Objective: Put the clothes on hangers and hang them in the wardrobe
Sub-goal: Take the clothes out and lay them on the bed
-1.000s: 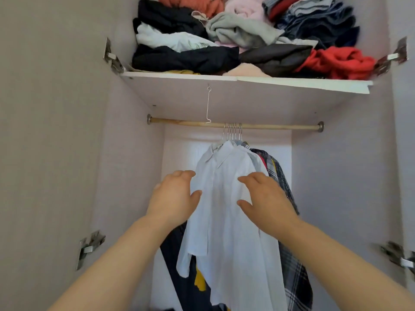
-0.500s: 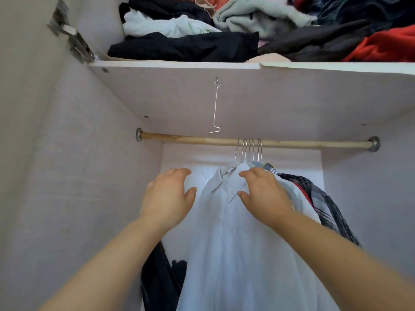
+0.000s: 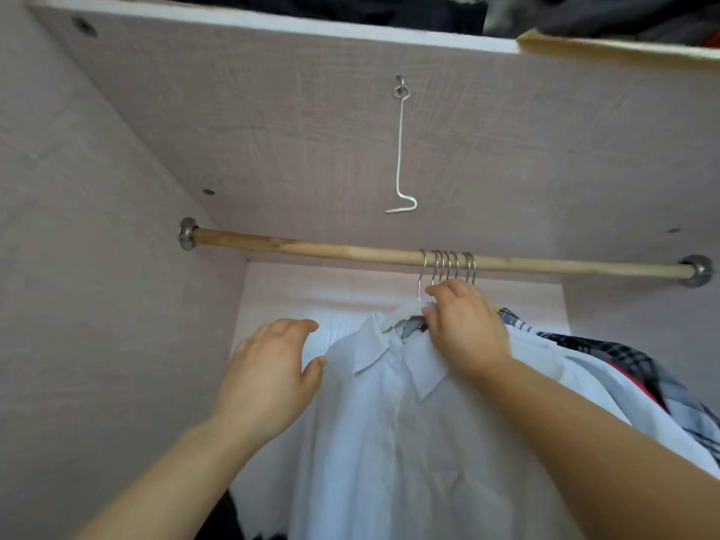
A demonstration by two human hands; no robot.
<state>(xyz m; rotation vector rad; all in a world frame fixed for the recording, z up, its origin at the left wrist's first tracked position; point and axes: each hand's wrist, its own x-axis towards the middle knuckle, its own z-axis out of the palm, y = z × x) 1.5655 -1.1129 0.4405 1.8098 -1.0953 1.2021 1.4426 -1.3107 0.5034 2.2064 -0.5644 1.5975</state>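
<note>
Head view: wardrobe rail (image 3: 311, 249) beneath pale shelf (image 3: 272, 111).

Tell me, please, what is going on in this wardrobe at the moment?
A person is hanging up a white shirt. The right hand pinches it at the collar, just under the wooden rail, where several metal hooks bunch together. The left hand is open beside the shirt's shoulder. A plaid garment hangs behind it.

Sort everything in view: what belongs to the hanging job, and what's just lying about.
Job: white shirt, right hand pinching its collar, left hand open beside it, hanger hooks, wooden rail.
Lying about: wire hook under the shelf, piled clothes above, plaid shirt already hung.
</note>
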